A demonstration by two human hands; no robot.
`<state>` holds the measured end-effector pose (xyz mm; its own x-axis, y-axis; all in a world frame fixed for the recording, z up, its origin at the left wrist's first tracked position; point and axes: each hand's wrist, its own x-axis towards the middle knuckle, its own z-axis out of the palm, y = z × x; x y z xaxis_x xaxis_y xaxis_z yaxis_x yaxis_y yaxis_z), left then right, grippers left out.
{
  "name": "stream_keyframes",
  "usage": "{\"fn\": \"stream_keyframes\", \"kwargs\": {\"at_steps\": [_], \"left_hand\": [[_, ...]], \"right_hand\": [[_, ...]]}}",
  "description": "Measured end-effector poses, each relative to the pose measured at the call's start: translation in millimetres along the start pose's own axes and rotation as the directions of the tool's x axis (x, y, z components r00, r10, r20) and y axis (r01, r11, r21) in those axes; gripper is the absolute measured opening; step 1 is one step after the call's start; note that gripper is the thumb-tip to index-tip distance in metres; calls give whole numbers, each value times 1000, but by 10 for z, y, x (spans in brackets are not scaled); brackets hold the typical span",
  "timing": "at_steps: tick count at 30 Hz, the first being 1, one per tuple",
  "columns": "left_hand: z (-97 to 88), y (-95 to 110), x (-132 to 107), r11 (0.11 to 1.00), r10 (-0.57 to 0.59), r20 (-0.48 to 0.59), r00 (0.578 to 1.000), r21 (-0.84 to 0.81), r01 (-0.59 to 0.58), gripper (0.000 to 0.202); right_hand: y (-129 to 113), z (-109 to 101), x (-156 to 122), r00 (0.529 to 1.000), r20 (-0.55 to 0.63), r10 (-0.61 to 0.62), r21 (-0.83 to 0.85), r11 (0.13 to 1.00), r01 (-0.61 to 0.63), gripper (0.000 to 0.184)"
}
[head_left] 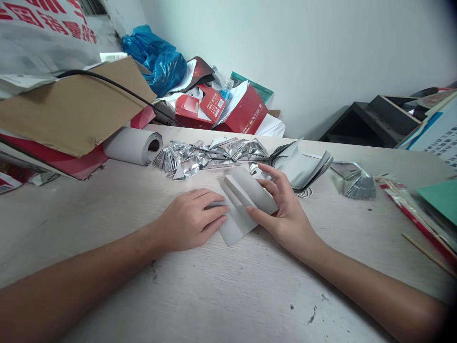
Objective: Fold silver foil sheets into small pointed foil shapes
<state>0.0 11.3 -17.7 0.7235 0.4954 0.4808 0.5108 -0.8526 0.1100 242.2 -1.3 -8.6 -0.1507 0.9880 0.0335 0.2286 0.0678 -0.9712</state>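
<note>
Spanning a pale surface (214, 295), the left hand (193, 219) and right hand (289, 219) share one creased sheet (240, 202).
Behind lies a long heap of silver foil (191, 166), a white paper roll (126, 146) at its left and a stack of curled sheets (291, 169) at its right. The right hand is clamped on the sheet's right side, thumb on top; the left hand's fingers lie together over its left side, the thumb hidden, its grip impossible to tell. The sheet is between them, a fold along its middle.
</note>
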Motion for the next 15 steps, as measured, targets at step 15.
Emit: {"fn": "stream_keyframes", "kwargs": {"at_steps": [15], "left_hand": [[-29,45,23,997,-76,-25,997,-21,76,29]], "right_hand": [[106,36,-14,989,94,-113,-96,988,122,43]]}}
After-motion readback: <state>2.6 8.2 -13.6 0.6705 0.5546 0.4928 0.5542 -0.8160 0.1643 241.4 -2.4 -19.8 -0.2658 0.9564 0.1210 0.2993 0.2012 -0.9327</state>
